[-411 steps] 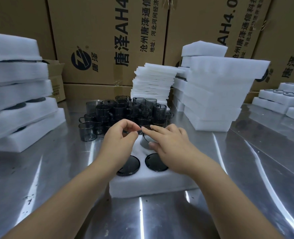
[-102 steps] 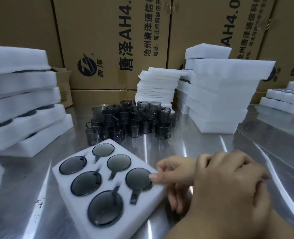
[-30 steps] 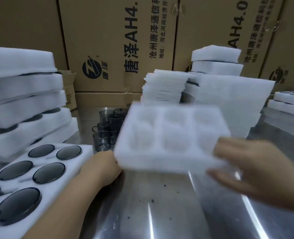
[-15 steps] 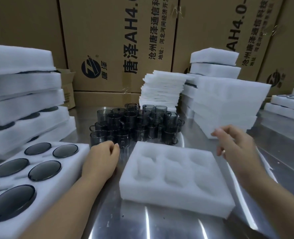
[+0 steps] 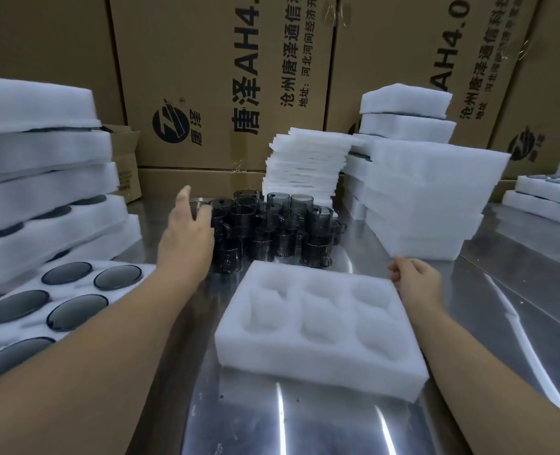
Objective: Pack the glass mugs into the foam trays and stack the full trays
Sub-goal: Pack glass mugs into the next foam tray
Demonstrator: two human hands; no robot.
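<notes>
Head view: the empty tray now lies flat on the steel table, released by both hands. The left hand has gone forward, fingers spread wide, to the glass mugs just behind the tray. The right hand rests loosely curled, holding nothing, at its far corner. Filling can likely begin. A full tray waits at the left, and cardboard boxes stand behind.

An empty foam tray lies mid-frame on the steel table. Above it, the left hand reaches with spread fingers to the left edge of the clustered glass mugs. The right hand, fingers loosely curled, sits at the tray's upper right corner. A filled tray lies lower left.
</notes>
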